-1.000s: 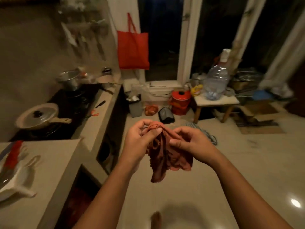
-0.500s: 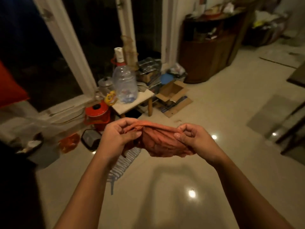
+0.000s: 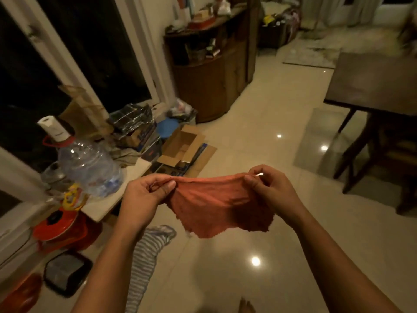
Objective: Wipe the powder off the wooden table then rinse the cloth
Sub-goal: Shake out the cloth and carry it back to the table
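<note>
Pinching the top left corner of the orange cloth [image 3: 214, 208] between the thumb and curled fingers of the left hand [image 3: 144, 197]. Gripping the top right corner likewise with the right hand [image 3: 270, 190], fingers bent, thumb on the fabric. Stretched taut between both, above the pale tiled floor [image 3: 248, 132], lower edge hanging loose and ragged. Well apart to the right, blurred: the dark wooden tabletop [image 3: 372, 82]. Beneath the left forearm, on the floor, a striped rag [image 3: 146, 251]. Left of that, a low white tabletop [image 3: 126, 184] bearing a big clear water jug [image 3: 90, 168]. Further back, an open cardboard box [image 3: 182, 145] and a curved wooden cabinet [image 3: 209, 86].
</note>
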